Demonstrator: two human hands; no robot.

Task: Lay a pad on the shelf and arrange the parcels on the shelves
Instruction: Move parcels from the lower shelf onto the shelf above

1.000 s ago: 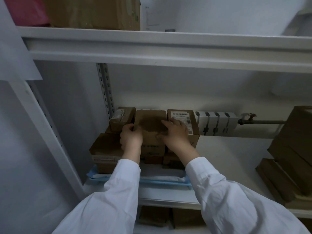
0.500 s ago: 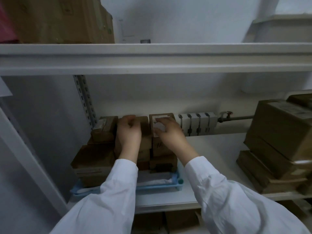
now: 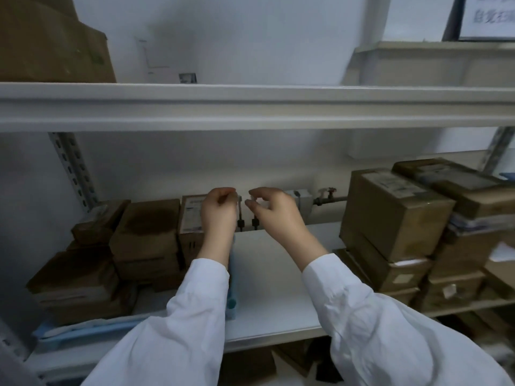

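Head view: L hand and R hand hover side by side above the bare middle of the white metal shelf board, both w/ fingers loosely curled and nothing in either grip as far as can be seen. L hand is in front of the right edge of the brown cardboard parcel with a white printed label; touching or not can't be told. That parcel tops the right end of the brown cardboard parcels stacked at the shelf's left end on the thin white pad with blue edging, whose right edge curls up just beside the L sleeve. A pile of bigger brown cartons stands at the shelf's right end, well apart from the first lot. Step in hand looks like squaring up the left stack, prob close to done. To do it well: push w/ flat palms on box faces, not corners, so upper boxes don't slide off the lower ones; keep labels facing out; keep every box within the pad's outline; flatten the curled blue edge before anything goes next to it, else a box sits tilted. Mind the white pipe fitting with black clips on the back wall and don't ram boxes agst it. Heavier cartons low, small ones on top.
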